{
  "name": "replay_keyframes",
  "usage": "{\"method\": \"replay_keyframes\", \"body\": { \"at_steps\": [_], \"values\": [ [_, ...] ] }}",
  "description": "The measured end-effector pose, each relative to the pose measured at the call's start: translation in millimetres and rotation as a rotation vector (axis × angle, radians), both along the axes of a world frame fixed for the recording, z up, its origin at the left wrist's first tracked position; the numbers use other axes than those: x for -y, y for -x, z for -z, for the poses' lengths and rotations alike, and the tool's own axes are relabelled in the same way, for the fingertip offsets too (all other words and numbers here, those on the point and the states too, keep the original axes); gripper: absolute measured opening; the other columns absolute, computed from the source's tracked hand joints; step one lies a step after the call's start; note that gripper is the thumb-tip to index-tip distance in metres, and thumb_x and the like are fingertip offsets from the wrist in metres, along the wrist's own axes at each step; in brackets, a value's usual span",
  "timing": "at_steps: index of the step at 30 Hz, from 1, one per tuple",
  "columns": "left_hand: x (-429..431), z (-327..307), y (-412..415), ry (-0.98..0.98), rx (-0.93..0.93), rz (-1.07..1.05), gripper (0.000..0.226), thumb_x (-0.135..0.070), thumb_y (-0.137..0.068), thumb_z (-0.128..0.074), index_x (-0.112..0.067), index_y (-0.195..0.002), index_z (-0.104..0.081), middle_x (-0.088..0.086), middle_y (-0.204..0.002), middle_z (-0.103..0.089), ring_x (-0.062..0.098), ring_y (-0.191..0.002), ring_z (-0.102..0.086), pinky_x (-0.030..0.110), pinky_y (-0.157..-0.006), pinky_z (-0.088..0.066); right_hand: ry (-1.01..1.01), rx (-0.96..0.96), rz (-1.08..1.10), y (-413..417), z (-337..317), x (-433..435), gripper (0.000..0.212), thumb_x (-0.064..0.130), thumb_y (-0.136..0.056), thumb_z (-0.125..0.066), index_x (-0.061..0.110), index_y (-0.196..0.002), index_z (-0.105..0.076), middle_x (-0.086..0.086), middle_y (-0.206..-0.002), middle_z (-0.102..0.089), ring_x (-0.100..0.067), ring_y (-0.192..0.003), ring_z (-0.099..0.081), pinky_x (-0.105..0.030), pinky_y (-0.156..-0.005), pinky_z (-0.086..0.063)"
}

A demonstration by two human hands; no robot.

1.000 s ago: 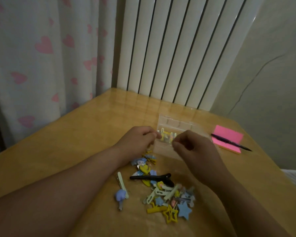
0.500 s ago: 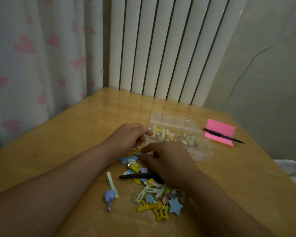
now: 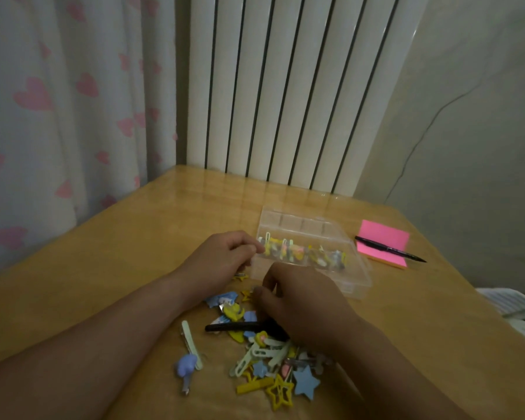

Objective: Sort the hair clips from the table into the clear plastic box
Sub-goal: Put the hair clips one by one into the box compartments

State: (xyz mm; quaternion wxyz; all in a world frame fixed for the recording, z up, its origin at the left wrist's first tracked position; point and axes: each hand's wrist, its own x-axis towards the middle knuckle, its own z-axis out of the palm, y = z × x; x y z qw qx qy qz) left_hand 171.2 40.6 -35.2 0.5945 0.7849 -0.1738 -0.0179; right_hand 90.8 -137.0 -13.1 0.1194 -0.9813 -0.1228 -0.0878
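Clear plastic, the one box (image 3: 355, 283) holds a single row of clips (image 3: 303, 253) on the table (image 3: 134, 253), one pad (image 3: 384, 237) and one pen (image 3: 390, 250) to its right, the left hand (image 3: 222, 262) curled against its left end, grip unclear, while the right hand (image 3: 303, 307) pinches one clip (image 3: 249, 294) between thumb and forefinger at the loose pile's (image 3: 270, 359) far edge.

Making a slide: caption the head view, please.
Left hand at the clear plastic box, right hand among the hair clips piled on the table.
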Motion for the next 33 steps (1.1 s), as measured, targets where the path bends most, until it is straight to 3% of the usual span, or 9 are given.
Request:
{"method": "replay_keyframes", "body": {
  "at_steps": [5,8,12,15,18,21,24,29,33],
  "values": [
    [0,2,-1,-0.016,0.025,-0.007,0.023,-0.022,-0.106,-0.059,-0.028,-0.099,-0.080,-0.001,-0.094,-0.076,0.004,-0.081,-0.067,0.030,-0.082,-0.055,0.033,0.014,0.006,0,1,4,0.023,0.050,-0.105,-0.049,0.033,-0.104,-0.064,0.008,-0.094,-0.070,-0.015,-0.083,-0.065,-0.038,-0.075,-0.057],
    [0,2,0,-0.033,0.032,-0.011,0.022,-0.024,-0.106,-0.060,-0.029,-0.097,-0.080,-0.001,-0.095,-0.075,0.013,-0.086,-0.069,0.041,-0.085,-0.057,-0.002,0.018,-0.008,4,-3,7,0.018,0.046,-0.104,-0.052,0.033,-0.104,-0.064,0.010,-0.088,-0.066,-0.011,-0.080,-0.062,-0.034,-0.072,-0.055],
    [1,4,-1,-0.048,0.052,-0.017,0.020,-0.027,-0.104,-0.060,-0.035,-0.097,-0.078,0.007,-0.093,-0.074,0.029,-0.084,-0.068,0.042,-0.077,-0.056,-0.279,0.143,0.039,6,-9,13,0.013,0.042,-0.102,-0.060,0.033,-0.093,-0.063,0.009,-0.078,-0.067,-0.006,-0.072,-0.063,-0.029,-0.063,-0.053],
    [1,5,-1,-0.068,0.057,-0.001,0.020,-0.026,-0.105,-0.058,-0.035,-0.099,-0.075,0.012,-0.081,-0.065,0.024,-0.067,-0.051,0.035,-0.064,-0.042,-0.508,0.159,0.110,4,-16,23,0.007,0.035,-0.101,-0.063,0.031,-0.096,-0.065,0.007,-0.083,-0.073,-0.005,-0.075,-0.070,-0.030,-0.066,-0.059],
    [0,5,1,-0.072,0.062,0.012,0.020,-0.025,-0.107,-0.056,-0.033,-0.103,-0.074,-0.001,-0.073,-0.055,0.018,-0.060,-0.042,0.032,-0.059,-0.036,-0.638,0.209,0.221,-5,-32,47,0.006,0.027,-0.102,-0.063,0.025,-0.098,-0.067,0.006,-0.086,-0.075,-0.003,-0.074,-0.072,-0.029,-0.065,-0.059],
    [1,7,0,-0.076,0.063,0.006,0.019,-0.026,-0.106,-0.056,-0.035,-0.103,-0.073,-0.002,-0.076,-0.058,0.016,-0.058,-0.042,0.031,-0.057,-0.036,-0.523,0.276,0.369,-32,-50,81,0.012,0.030,-0.099,-0.070,0.023,-0.091,-0.075,0.007,-0.080,-0.074,-0.013,-0.072,-0.071,-0.034,-0.064,-0.056],
    [2,7,-1,-0.084,0.066,-0.001,0.019,-0.025,-0.106,-0.056,-0.034,-0.102,-0.073,-0.003,-0.076,-0.059,0.016,-0.057,-0.042,0.032,-0.057,-0.036,-0.265,0.122,0.466,-65,-59,99,0.021,0.035,-0.098,-0.071,0.020,-0.085,-0.079,0.004,-0.072,-0.072,-0.017,-0.062,-0.065,-0.027,-0.054,-0.043],
    [2,5,0,-0.068,0.050,0.005,0.020,-0.024,-0.105,-0.056,-0.033,-0.101,-0.072,-0.001,-0.071,-0.054,0.015,-0.055,-0.038,0.032,-0.057,-0.033,0.016,-0.168,0.549,-111,-48,108,0.029,0.039,-0.087,-0.082,0.010,-0.085,-0.079,-0.005,-0.082,-0.076,-0.022,-0.077,-0.071,-0.038,-0.074,-0.063],
    [2,5,0,-0.077,0.057,0.001,0.019,-0.024,-0.105,-0.055,-0.032,-0.102,-0.072,-0.002,-0.073,-0.054,0.015,-0.055,-0.039,0.032,-0.058,-0.033,0.117,-0.229,0.569,-122,-44,110,0.026,0.032,-0.084,-0.083,0.008,-0.081,-0.074,-0.007,-0.080,-0.072,-0.023,-0.072,-0.067,-0.031,-0.062,-0.052]
  ]
}}
